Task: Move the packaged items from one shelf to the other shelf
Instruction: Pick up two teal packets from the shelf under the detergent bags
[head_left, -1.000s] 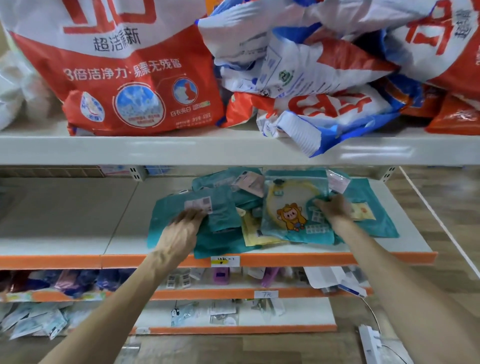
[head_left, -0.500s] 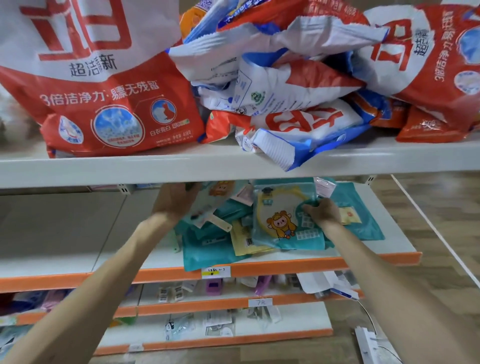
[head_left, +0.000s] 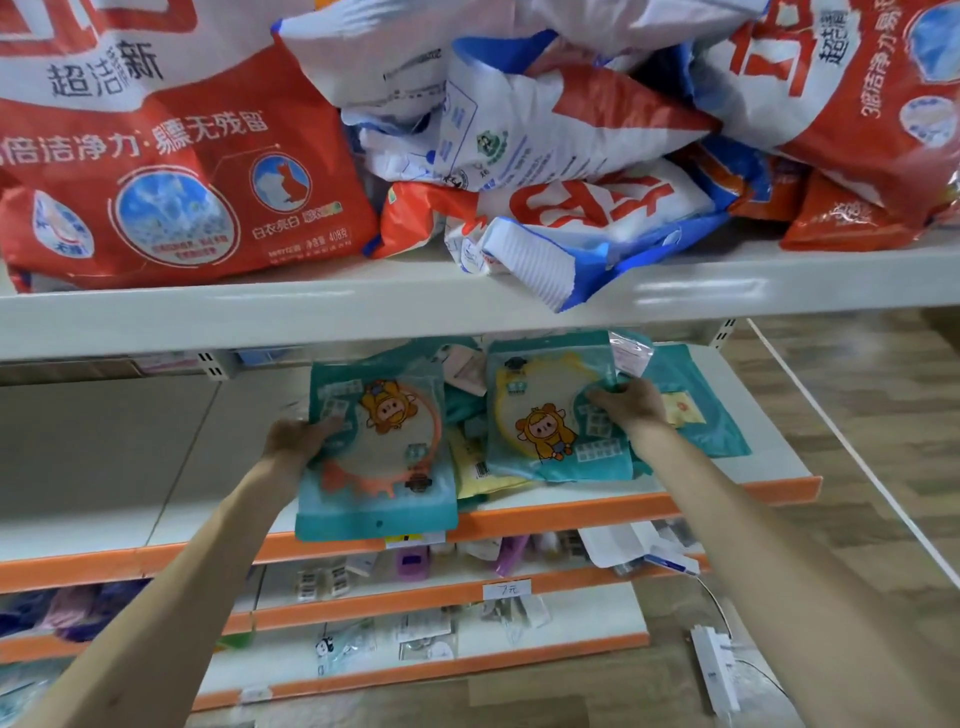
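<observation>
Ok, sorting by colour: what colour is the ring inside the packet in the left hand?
The ring is orange, on a teal packet; head view shows it.

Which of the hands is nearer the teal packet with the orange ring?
Left. The left hand grips the orange-ring packet by its left edge; the right hand is to its right, holding the yellow-ring packet.

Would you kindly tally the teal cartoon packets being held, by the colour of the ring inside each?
Orange ring packet, in the left hand: 1
Yellow ring packet, in the right hand: 1
Total: 2
</observation>
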